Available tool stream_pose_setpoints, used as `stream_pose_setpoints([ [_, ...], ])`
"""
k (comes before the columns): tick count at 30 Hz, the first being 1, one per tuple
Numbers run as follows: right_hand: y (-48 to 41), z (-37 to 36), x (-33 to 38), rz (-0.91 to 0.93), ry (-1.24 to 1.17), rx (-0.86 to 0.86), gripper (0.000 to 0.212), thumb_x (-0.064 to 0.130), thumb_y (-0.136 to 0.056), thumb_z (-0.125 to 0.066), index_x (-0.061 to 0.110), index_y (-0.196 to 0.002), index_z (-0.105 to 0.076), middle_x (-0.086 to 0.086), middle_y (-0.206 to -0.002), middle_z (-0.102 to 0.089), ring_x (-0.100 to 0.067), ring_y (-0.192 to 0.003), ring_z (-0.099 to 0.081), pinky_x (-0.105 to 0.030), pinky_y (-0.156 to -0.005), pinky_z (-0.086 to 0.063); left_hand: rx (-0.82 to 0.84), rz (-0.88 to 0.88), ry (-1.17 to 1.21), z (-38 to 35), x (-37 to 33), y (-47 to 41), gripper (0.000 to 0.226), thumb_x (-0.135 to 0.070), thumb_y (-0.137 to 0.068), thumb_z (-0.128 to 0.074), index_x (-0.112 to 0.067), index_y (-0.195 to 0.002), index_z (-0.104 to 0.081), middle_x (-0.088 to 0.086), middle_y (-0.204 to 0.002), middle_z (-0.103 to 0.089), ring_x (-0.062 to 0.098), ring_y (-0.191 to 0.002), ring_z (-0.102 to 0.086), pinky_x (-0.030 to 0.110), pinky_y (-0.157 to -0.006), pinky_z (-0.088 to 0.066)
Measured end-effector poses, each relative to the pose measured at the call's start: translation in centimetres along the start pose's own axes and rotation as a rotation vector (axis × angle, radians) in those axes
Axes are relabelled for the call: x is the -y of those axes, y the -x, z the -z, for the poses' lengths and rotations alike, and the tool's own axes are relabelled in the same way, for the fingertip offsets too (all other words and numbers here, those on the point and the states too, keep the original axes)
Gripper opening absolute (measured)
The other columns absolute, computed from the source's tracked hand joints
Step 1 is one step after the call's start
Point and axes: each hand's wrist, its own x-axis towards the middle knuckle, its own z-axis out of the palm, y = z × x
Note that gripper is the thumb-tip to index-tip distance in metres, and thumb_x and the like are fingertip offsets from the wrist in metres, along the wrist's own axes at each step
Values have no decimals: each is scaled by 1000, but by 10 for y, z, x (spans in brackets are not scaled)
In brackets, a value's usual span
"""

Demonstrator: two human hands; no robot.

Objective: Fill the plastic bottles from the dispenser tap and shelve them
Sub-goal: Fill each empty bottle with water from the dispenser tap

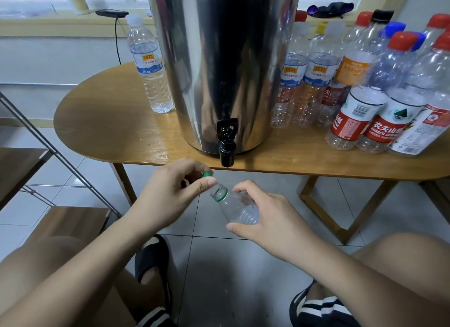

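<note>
One bottle (237, 211) is in work at this moment. Your right hand (264, 211) grips its clear body, tilted, with the open neck pointing up and to the left. Your left hand (170, 192) pinches the green cap (207, 174) between thumb and fingertips, just beside the neck and clear of it. The bottle looks empty, so the uncapping step is done and filling has not begun.

The open mouth sits below the tap (227, 153) and slightly to its left, near but not under the spout. The tap projects past the edge of the table (109, 122) from the base of the steel dispenser (219, 58). Nothing lies between mouth and spout. Expect to bring the bottle upright before opening the tap.

Left of the dispenser stands a white-capped bottle (151, 70) that appears full. Right of it stands a crowded group of capped bottles (365, 95), most apparently empty, so the bulk of the filling remains. The shelf (22, 170) stands to your left, and no bottle shows on its visible boards.

A phone (112, 12) rests on the windowsill, with its cable hanging behind the table.
</note>
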Motion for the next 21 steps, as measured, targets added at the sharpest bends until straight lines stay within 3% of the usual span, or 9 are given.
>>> stream_pose_setpoints([
  [6, -4, 1, -8, 0, -56, -38, 59, 56, -81, -88, 48, -129, -53, 25, -124, -56, 10, -117, -51, -10, -88, -39, -132, 15, -201, 26, 26, -23, 28, -43, -95, -79, -38, -123, -78, -18, -109, -67, 0, -93, -66, 10, -75, -45],
  [13, -10, -1, -10, -60, -171, -108, 62, 56, -76, -92, 47, -127, -58, 25, -118, -62, 1, -110, -59, -25, -90, -55, -164, 112, -321, 41, 49, -51, 41, -36, -92, -86, -28, -130, -74, -10, -108, -73, 13, -97, -65, 35, -85, -55],
  [19, -14, -3, -11, -79, -198, -129, 65, 57, -76, -93, 47, -130, -59, 25, -117, -63, 0, -109, -62, -33, -93, -59, -169, 106, -334, 42, 57, -54, 38, -48, -90, -85, -31, -122, -75, -13, -107, -70, 17, -100, -65, 40, -85, -56],
  [21, -15, -3, -11, -79, -201, -136, 65, 56, -76, -93, 46, -130, -59, 24, -118, -64, 0, -109, -62, -34, -94, -59, -223, 100, -313, 46, 50, -50, 38, -48, -89, -86, -30, -121, -75, -12, -106, -71, 13, -97, -66, 35, -83, -53],
])
